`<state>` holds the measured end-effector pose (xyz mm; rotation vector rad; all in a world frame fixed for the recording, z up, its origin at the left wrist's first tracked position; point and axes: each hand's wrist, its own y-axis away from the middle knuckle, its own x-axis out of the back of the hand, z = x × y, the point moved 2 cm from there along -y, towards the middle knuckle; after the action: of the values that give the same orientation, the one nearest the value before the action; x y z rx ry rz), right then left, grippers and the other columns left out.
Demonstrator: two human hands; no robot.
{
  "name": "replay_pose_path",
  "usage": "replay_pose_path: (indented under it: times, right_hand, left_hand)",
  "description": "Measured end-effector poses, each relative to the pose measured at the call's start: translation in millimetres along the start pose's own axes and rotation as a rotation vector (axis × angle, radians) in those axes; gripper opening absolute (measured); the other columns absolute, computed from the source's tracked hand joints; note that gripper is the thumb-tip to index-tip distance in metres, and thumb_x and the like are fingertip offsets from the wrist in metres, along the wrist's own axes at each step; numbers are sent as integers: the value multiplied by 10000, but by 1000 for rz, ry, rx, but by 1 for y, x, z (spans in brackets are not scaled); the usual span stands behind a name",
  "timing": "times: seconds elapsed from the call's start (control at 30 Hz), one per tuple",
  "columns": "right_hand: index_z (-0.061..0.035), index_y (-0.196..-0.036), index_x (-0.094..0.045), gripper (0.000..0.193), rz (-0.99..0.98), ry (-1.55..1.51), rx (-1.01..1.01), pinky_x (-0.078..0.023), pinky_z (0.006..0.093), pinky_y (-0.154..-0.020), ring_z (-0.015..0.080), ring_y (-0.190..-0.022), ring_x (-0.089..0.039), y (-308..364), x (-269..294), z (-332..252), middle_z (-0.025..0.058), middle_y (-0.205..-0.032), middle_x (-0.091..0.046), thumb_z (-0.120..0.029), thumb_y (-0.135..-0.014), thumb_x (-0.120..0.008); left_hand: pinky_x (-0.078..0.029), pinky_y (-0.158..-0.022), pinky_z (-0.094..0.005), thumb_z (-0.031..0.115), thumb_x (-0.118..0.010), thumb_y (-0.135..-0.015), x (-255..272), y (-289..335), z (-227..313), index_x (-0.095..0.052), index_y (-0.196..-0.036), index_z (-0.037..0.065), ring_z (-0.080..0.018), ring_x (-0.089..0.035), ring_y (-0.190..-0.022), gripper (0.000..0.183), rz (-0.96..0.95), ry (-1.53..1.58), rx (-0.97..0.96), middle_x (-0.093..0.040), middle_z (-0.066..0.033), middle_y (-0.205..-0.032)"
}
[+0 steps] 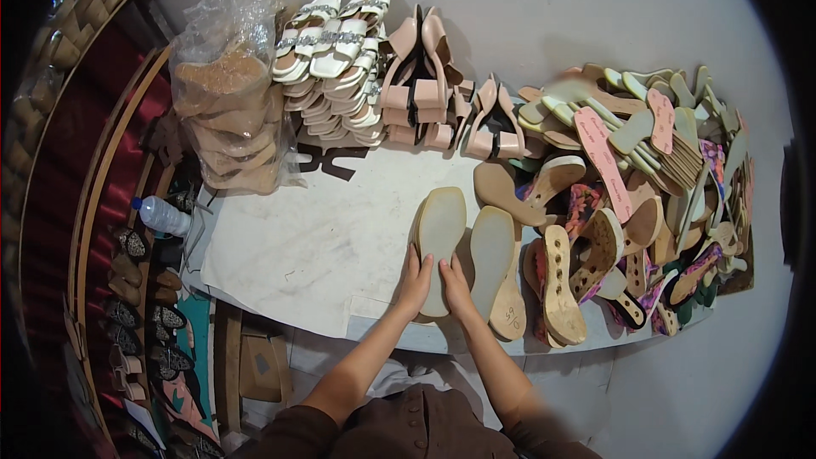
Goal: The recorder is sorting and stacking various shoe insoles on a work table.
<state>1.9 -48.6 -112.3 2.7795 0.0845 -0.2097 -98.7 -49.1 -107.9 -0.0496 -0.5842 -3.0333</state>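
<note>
A pale grey shoe sole (444, 217) with a tan edge stands between my hands near the front of the white table, toe end pointing away. My left hand (416, 282) grips its left side, thumb lying on the face. From the right, my right hand (456, 287) holds the opposite edge in the same way. What lies under the sole is hidden. Just right of it a matching grey sole (492, 259) rests against a tan wooden-looking sole piece (510, 308) with handwriting on it.
At the right lies a heap of loose soles (633, 132), with floral sandals (582, 204) before it. Along the back stand a plastic bag of soles (229, 119), stacked white sandals (340, 59) and pink heeled sandals (416, 93). A bottle (164, 216) and shoe shelves (127, 280) are left.
</note>
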Motion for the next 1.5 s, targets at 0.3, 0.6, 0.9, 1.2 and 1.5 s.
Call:
replay_pose_path:
  times: [0.3, 0.6, 0.9, 1.2, 1.5]
  right_hand:
    - [-7, -1381, -161, 555, -119, -192, -65, -212, 298, -1038, 223, -1275, -265, 12, -73, -9, 148, -1389, -273, -249, -935, -386]
    - [6, -1380, -138, 570, -210, -182, 1, -185, 308, -1052, 257, -1298, -224, 18, -266, 28, 176, -1402, -238, -258, -935, -375]
    - [8, -1387, -97, 572, -230, -187, 57, -148, 305, -1064, 250, -1321, -164, 17, -443, 58, 172, -1428, -179, -253, -945, -351]
    - [55, -1358, -160, 547, -108, -160, 90, -183, 320, -1054, 287, -1291, -240, 16, -475, 63, 215, -1381, -262, -177, -920, -391]
    - [56, -1355, -171, 551, -71, -120, 117, -192, 324, -1051, 286, -1284, -252, 2, -461, 60, 220, -1372, -273, -198, -919, -393]
  left_hand:
    - [-80, -1084, -307, 359, -376, -920, 73, 18, 18, -49, -1385, -19, -253, -26, -1355, 683, 44, -115, 0, -35, -173, -1459]
    - [-93, -1079, -316, 298, -392, -922, 260, 47, 17, -12, -1388, -10, -262, -36, -1352, 676, 93, 20, -39, -21, -172, -1461]
    - [-144, -1060, -299, 230, -397, -919, 428, 51, 22, -118, -1397, 26, -210, -160, -1323, 589, 80, 145, -24, -159, -108, -1442]
    - [-146, -1059, -304, 239, -406, -915, 469, 47, 13, -144, -1396, 37, -203, -170, -1319, 584, -18, 172, 32, -184, -102, -1435]
    - [-134, -1066, -310, 258, -409, -914, 456, 28, -2, -137, -1394, 29, -213, -165, -1321, 597, -24, 191, 19, -189, -113, -1432]
